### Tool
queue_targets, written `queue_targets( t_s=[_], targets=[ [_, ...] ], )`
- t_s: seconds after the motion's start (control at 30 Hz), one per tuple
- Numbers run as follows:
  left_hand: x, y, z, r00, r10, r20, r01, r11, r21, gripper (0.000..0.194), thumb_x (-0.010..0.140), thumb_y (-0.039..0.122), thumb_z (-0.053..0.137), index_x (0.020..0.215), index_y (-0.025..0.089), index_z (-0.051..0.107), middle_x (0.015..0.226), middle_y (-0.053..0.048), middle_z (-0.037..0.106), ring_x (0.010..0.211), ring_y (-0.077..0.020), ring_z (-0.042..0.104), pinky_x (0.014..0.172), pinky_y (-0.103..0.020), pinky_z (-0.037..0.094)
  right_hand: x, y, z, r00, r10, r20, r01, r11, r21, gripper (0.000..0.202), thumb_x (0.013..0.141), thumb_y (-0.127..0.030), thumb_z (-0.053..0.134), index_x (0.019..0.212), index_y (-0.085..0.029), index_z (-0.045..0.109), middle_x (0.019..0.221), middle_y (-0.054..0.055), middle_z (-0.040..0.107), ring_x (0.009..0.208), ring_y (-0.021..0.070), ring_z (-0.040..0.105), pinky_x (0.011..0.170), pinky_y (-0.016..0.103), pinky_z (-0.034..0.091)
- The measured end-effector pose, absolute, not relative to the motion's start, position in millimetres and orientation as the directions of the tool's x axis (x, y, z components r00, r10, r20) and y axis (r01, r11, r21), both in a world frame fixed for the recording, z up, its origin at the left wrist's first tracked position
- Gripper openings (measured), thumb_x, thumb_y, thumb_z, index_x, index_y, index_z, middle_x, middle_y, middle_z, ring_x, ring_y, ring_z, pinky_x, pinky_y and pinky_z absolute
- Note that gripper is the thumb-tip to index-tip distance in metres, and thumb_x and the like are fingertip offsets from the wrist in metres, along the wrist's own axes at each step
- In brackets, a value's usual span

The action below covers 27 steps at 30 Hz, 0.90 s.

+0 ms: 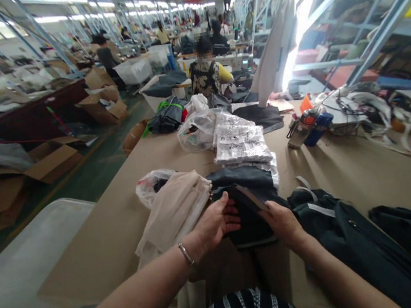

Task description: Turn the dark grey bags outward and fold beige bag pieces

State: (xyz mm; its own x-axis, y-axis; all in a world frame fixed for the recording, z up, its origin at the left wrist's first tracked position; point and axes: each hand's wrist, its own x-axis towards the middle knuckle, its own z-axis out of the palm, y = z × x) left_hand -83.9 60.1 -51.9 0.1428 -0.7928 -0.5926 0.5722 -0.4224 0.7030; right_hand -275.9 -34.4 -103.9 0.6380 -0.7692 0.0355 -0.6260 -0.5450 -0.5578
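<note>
My left hand and my right hand both grip a folded dark garment near the front edge of a long brown table. A brown card edge shows along the garment's top fold by my right fingers. A bracelet sits on my left wrist. A stack of beige translucent bags lies just left of my left hand. More dark fabric is piled right behind the held piece.
Clear-bagged garments are stacked mid-table. Dark jackets spread at the right. A bottle and clutter sit further right. A white bin stands at the left. A seated person works at the table's far end; cardboard boxes line the aisle.
</note>
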Motion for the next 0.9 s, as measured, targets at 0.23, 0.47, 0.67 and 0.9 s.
queue_targets(
  t_s=[0.23,0.47,0.67,0.9],
  targets=[
    [-135.6,60.7,-44.1,0.087,-0.827,-0.556,0.572,-0.415,0.707,0.031,0.083,0.032,0.062,0.107,0.015,0.054,0.097,-0.008,0.062,0.074,-0.0146,0.061,0.066,-0.024,0.052,-238.5,0.2,-83.2,0.559,-0.826,-0.069,-0.606,-0.352,-0.713,0.011,0.081,-0.028,0.048,0.084,-0.017,0.051,0.071,0.002,0.058,0.061,0.0135,0.050,0.058,0.024,0.036],
    [-115.3,54.3,-19.0,0.117,-0.773,-0.623,0.554,-0.470,0.687,0.027,0.081,0.022,0.063,0.107,0.015,0.062,0.091,-0.009,0.068,0.074,-0.0200,0.065,0.069,-0.030,0.055,-258.2,-11.5,-46.6,0.636,-0.752,-0.171,-0.054,0.177,-0.983,0.036,0.068,-0.032,0.066,0.099,-0.018,0.057,0.076,-0.003,0.056,0.067,0.0123,0.050,0.062,0.023,0.043],
    [-124.4,88.2,19.1,-0.450,-0.806,-0.385,0.528,-0.587,0.613,0.031,0.066,0.031,0.079,0.092,0.015,0.070,0.089,-0.011,0.069,0.086,-0.0248,0.065,0.077,-0.031,0.052,-316.2,-63.6,-43.8,0.449,-0.890,-0.080,-0.169,0.003,-0.986,0.028,0.072,-0.042,0.063,0.077,-0.014,0.065,0.072,0.001,0.059,0.079,0.0182,0.054,0.080,0.029,0.043],
    [-121.0,39.6,44.8,-0.049,-0.920,-0.389,0.723,-0.302,0.622,0.032,0.062,0.014,0.077,0.092,0.015,0.066,0.087,-0.008,0.069,0.076,-0.0218,0.066,0.075,-0.034,0.054,-326.6,-26.1,-53.9,0.612,-0.756,-0.232,-0.186,0.147,-0.971,0.051,0.086,-0.059,0.041,0.096,-0.013,0.062,0.079,0.006,0.063,0.073,0.0197,0.057,0.070,0.032,0.048]
  ],
)
